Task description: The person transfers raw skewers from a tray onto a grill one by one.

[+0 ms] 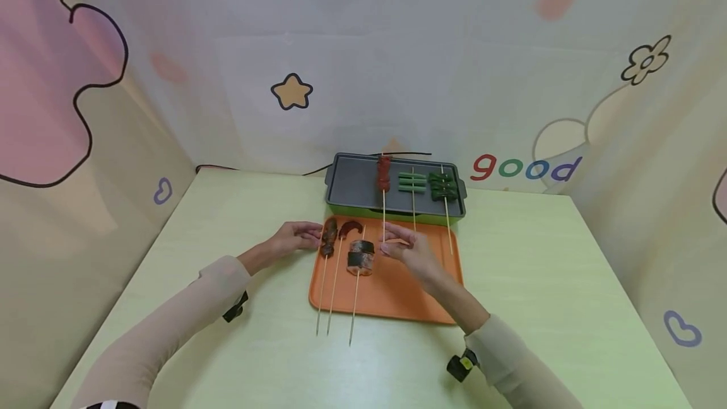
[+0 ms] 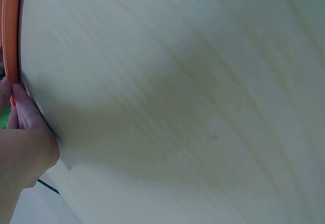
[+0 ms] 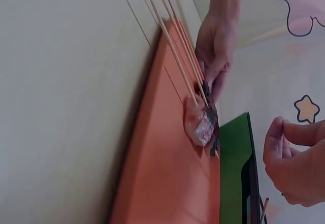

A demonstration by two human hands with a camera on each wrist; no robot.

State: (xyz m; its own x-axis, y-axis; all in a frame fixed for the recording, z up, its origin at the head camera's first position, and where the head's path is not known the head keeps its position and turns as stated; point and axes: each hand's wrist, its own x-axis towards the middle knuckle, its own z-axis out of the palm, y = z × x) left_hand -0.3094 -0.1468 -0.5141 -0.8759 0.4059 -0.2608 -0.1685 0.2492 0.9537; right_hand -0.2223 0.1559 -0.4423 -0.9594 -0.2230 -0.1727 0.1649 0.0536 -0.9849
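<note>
In the head view my right hand (image 1: 411, 254) pinches the stick end of a skewer of red pieces (image 1: 384, 174), whose food is over the dark grill pan (image 1: 354, 182). The right wrist view shows this hand's (image 3: 299, 163) thumb and forefinger together; the stick between them is hidden. My left hand (image 1: 292, 238) is at the left edge of the orange tray (image 1: 406, 292). In the left wrist view its thumb and fingers (image 2: 28, 107) pinch the tray's rim (image 2: 11, 31). Beside it on the tray lies a skewer of dark brown meat (image 1: 329, 237).
Also on the tray are a curled dark-red skewer (image 1: 350, 227) and a pink skewer with black bands (image 1: 360, 257), sticks overhanging the front edge. On the pan are a green bean skewer (image 1: 412, 183) and a leafy green skewer (image 1: 443, 187). A printed cloth (image 1: 363, 36) stands behind.
</note>
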